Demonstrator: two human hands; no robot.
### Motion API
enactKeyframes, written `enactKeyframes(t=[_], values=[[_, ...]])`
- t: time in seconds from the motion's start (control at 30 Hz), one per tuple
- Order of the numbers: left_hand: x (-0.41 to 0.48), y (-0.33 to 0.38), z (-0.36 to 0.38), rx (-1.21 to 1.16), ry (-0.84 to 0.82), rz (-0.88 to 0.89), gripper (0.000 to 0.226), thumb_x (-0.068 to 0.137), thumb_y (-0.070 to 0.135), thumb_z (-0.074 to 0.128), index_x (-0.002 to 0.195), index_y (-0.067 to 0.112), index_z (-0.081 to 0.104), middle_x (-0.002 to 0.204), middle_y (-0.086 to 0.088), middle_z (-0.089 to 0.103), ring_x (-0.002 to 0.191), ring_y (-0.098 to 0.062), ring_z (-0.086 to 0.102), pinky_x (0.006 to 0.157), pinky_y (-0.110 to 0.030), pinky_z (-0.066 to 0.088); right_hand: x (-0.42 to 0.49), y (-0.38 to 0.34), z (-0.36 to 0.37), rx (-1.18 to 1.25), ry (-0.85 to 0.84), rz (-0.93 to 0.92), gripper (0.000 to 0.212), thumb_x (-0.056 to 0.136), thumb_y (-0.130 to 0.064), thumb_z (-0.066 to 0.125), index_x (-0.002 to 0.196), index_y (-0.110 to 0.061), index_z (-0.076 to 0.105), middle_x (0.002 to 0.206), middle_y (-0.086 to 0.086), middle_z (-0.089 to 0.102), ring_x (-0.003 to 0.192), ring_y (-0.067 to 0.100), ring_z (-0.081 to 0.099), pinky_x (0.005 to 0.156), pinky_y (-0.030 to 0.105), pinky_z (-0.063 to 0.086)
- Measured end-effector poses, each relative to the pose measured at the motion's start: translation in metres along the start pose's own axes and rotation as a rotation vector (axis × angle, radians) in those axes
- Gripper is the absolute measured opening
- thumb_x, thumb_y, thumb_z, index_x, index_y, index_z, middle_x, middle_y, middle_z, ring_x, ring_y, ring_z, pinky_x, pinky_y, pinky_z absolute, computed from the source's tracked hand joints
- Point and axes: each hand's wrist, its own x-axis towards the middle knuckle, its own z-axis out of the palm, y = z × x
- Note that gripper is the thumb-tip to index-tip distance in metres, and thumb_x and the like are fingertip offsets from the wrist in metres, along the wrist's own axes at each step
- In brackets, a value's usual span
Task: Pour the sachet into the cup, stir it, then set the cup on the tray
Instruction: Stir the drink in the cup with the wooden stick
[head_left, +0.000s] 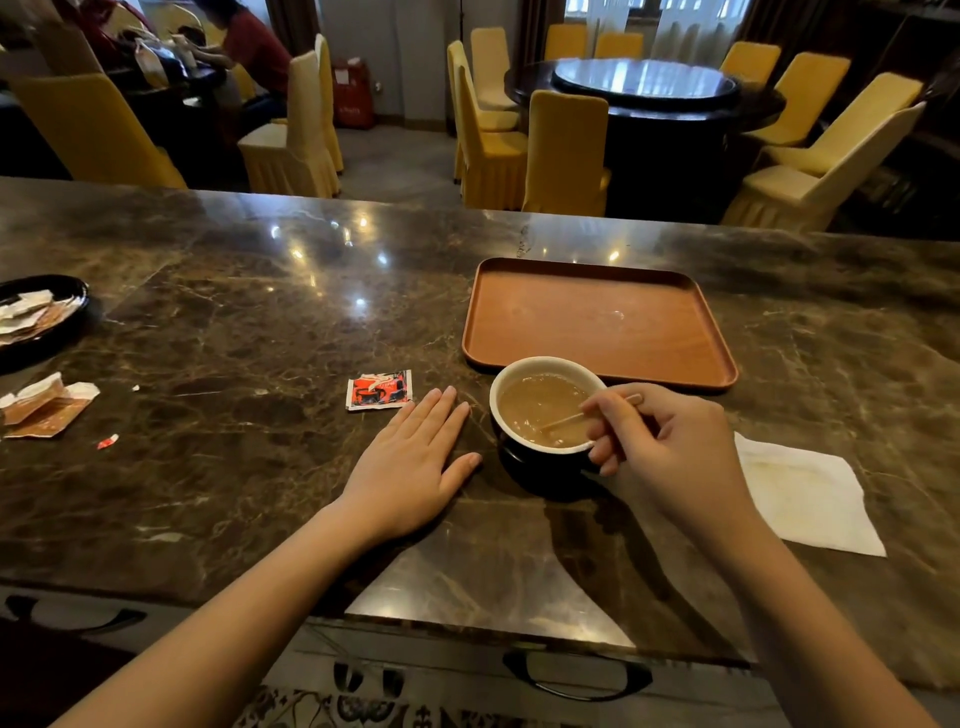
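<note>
A dark cup with a white inside (511, 374) stands on the marble counter, full of light brown liquid. My right hand (670, 447) pinches a thin wooden stir stick (563, 419) whose lower end dips into the liquid. Flat on the counter, just left of the cup and not touching it, rests my left hand (415, 462), fingers together. A torn red sachet (379, 389) lies beyond my left fingertips. The brown tray (597, 317) sits right behind the cup with nothing on it.
A white napkin (805, 493) lies right of my right hand. At the far left stand a black dish of sachets (41, 312) and several torn orange packets (47, 405). A small red scrap (107, 441) lies nearby. Yellow chairs and a round table stand beyond the counter.
</note>
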Motion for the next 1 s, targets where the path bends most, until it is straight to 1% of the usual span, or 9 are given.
enactKeyframes(t=[0.13,0.23,0.37,0.47,0.63,0.73,0.8,0.9,1.0], values=[[0.000,0.000,-0.001,0.006,-0.008,-0.005,0.088,0.071,0.071,-0.007,0.143,0.021,0.001,0.156,0.001,-0.003,0.130,-0.002,-0.017,0.108,-0.025,-0.012,0.007,-0.003,-0.016,-0.057,0.012,-0.026,0.018,0.089,-0.018,0.053,0.079,-0.017,0.068,0.061,0.002,0.067,0.055,0.013,0.064,0.049,0.015,0.052],[0.001,0.000,-0.001,0.005,-0.014,-0.006,0.084,0.074,0.069,-0.002,0.143,0.022,0.000,0.155,0.002,-0.005,0.130,-0.002,-0.018,0.108,-0.025,-0.013,0.011,-0.002,-0.025,-0.120,0.077,-0.075,0.018,0.089,-0.019,0.053,0.079,-0.015,0.067,0.061,0.001,0.066,0.055,0.010,0.063,0.048,0.016,0.052],[0.000,0.001,-0.002,-0.003,-0.008,-0.003,0.087,0.069,0.068,-0.009,0.143,0.022,0.000,0.143,0.009,-0.016,0.129,-0.002,-0.018,0.108,-0.025,-0.013,0.015,-0.004,-0.034,-0.097,0.180,-0.153,0.020,0.089,-0.020,0.052,0.080,-0.012,0.068,0.062,0.000,0.065,0.054,0.012,0.063,0.046,0.013,0.050],[0.000,0.001,-0.002,-0.012,-0.003,-0.003,0.088,0.068,0.069,-0.010,0.143,0.022,0.000,0.149,0.007,-0.011,0.130,-0.002,-0.017,0.108,-0.025,-0.012,0.018,-0.007,-0.036,-0.090,0.235,-0.235,0.020,0.090,-0.022,0.050,0.082,-0.013,0.066,0.064,-0.001,0.065,0.057,0.013,0.064,0.047,0.014,0.051],[0.001,0.001,-0.002,-0.006,-0.019,-0.007,0.084,0.073,0.070,-0.002,0.142,0.023,-0.001,0.155,0.002,-0.004,0.130,-0.001,-0.017,0.108,-0.025,-0.012,0.023,-0.004,-0.020,-0.115,0.220,-0.360,0.017,0.090,-0.019,0.051,0.088,-0.014,0.067,0.066,-0.004,0.064,0.062,0.011,0.064,0.054,0.016,0.052],[0.001,0.000,-0.001,-0.007,-0.009,-0.004,0.084,0.073,0.070,-0.003,0.143,0.023,0.000,0.155,0.002,-0.003,0.131,-0.002,-0.016,0.109,-0.025,-0.011,0.025,0.002,-0.007,-0.116,0.167,-0.402,0.016,0.089,-0.019,0.051,0.091,-0.013,0.066,0.069,-0.003,0.064,0.068,0.011,0.063,0.058,0.016,0.053],[0.001,0.000,0.000,-0.007,0.002,-0.003,0.087,0.070,0.069,-0.008,0.143,0.022,0.000,0.155,0.002,-0.003,0.131,-0.002,-0.016,0.109,-0.025,-0.012,0.026,0.006,-0.003,-0.097,0.138,-0.399,0.018,0.088,-0.021,0.050,0.093,-0.013,0.066,0.071,-0.002,0.064,0.070,0.012,0.063,0.058,0.015,0.053],[0.000,-0.001,0.001,-0.015,0.015,-0.001,0.088,0.069,0.068,-0.011,0.143,0.022,0.002,0.155,0.001,-0.002,0.132,-0.003,-0.016,0.109,-0.025,-0.011,0.028,0.012,-0.006,-0.105,0.176,-0.389,0.019,0.088,-0.022,0.050,0.094,-0.013,0.066,0.071,0.000,0.065,0.067,0.011,0.063,0.058,0.017,0.054],[0.000,-0.001,0.001,-0.013,0.012,-0.002,0.086,0.072,0.070,-0.005,0.143,0.022,0.001,0.155,0.001,-0.002,0.131,-0.003,-0.016,0.109,-0.026,-0.011,0.026,0.015,-0.015,-0.122,0.226,-0.372,0.019,0.089,-0.020,0.050,0.094,-0.012,0.066,0.070,0.002,0.066,0.065,0.012,0.064,0.057,0.019,0.054]])
